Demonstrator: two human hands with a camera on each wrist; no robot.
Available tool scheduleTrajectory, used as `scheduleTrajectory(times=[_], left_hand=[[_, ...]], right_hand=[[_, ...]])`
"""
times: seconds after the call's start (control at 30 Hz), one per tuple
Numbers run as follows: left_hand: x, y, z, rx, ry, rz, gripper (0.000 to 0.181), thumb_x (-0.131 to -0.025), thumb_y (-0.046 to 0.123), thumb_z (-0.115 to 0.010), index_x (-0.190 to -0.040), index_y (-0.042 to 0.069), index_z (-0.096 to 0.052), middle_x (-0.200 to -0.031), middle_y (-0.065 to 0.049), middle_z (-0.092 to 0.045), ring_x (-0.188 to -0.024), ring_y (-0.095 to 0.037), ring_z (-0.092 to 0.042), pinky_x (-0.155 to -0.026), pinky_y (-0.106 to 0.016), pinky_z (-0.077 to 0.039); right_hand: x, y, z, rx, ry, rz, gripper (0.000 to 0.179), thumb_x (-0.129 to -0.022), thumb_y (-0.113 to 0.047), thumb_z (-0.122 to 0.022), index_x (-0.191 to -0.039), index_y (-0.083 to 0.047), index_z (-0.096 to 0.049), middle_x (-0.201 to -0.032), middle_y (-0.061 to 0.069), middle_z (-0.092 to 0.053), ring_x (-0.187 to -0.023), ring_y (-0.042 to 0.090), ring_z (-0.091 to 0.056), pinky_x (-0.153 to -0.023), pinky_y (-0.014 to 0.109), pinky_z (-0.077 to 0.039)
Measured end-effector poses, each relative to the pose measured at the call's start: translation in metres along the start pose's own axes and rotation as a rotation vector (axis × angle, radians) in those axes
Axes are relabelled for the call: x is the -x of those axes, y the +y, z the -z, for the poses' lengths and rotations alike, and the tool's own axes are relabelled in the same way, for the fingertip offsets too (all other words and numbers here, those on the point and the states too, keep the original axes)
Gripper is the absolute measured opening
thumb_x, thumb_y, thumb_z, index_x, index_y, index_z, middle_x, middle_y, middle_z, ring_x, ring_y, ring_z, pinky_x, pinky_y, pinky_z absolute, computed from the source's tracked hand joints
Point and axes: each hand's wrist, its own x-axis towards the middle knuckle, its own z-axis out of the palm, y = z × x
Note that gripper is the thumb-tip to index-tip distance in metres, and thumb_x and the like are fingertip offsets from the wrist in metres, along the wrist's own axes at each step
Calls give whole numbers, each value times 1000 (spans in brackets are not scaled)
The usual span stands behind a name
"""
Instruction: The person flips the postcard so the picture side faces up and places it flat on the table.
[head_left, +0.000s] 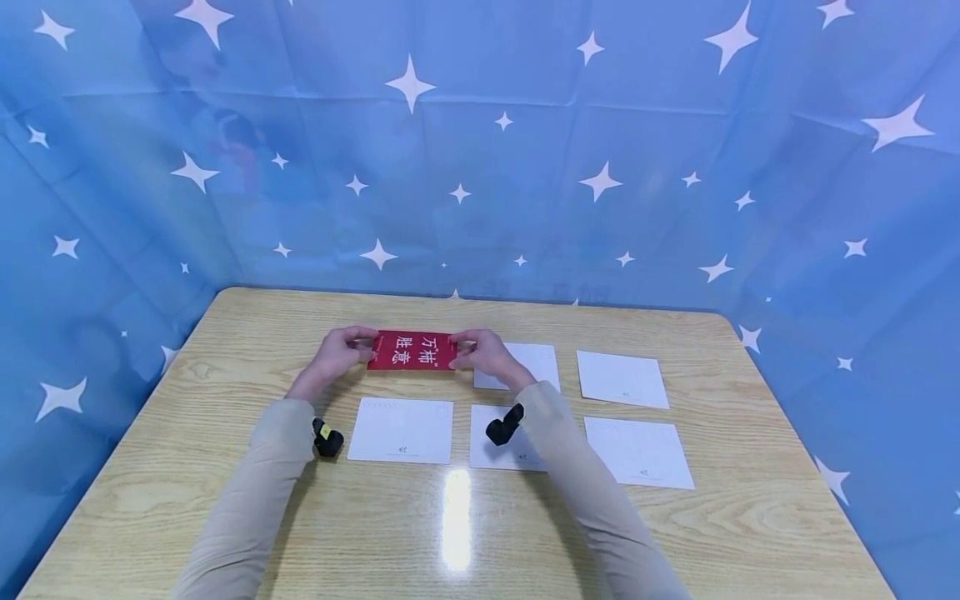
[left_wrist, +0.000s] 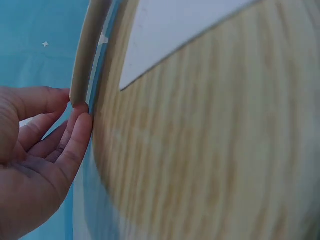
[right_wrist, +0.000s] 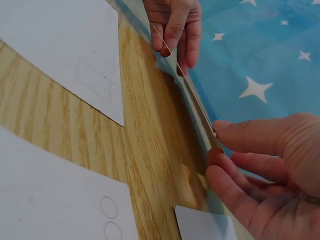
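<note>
Toward the far edge of the bench (head_left: 375, 533), a red card (head_left: 412, 350) is held just clear of the wood, behind the leftmost of five white cards (head_left: 401, 429). The left hand (head_left: 337, 354) pinches one short end and the right hand (head_left: 486, 352) pinches the other, so both hands are clamped on the same card, its length between them. To hold it well, I would grip only at the ends, level the two sides together and use just enough tension to stop a sag; squeezing inward would probably bow it. If it is laid down there, both ends should touch at about the same time, square to its neighbours.

The red card looks thin, flat and oblong, deep red on its upper face, with bold white characters across the middle and finer print near the short ends. Both wrist views catch it nearly edge-on; the brownish side in the left one is apparently its underside, too dim to read.
</note>
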Motion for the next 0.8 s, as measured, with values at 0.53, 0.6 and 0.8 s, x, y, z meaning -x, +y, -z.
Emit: scheduleTrajectory(times=[0.53, 0.6, 0.8], left_hand=[[4, 7, -6, -188, 15, -74, 40, -83, -3, -62, -123, -5, -56, -124, -24, -54, -91, -27, -56, -66, -27, -49], [5, 9, -8, -228, 20, -77, 39, -84, -2, -63, -122, -5, -56, -122, -23, -54, -89, -27, -55, -64, -27, -48], [6, 14, -13, -339, 31, -87, 36, -84, 2, -65, -119, -4, -58, -120, -22, -56, -87, -27, -55, -68, -31, -47]], right_hand=[[0, -1, -6, 150, -27, 33, 46, -80, -5, -73, -123, -3, -60, -128, 13, -54, -88, 20, -58, -79, 30, -50], [0, -1, -7, 190, -32, 47, 46, -80, -5, -73, -123, -2, -59, -130, 14, -52, -88, 21, -58, -78, 30, -50], [0, -3, -11, 264, -33, 49, 45, -80, -5, -73, -123, 0, -59, -131, 15, -48, -104, 23, -48, -81, 30, -49]])
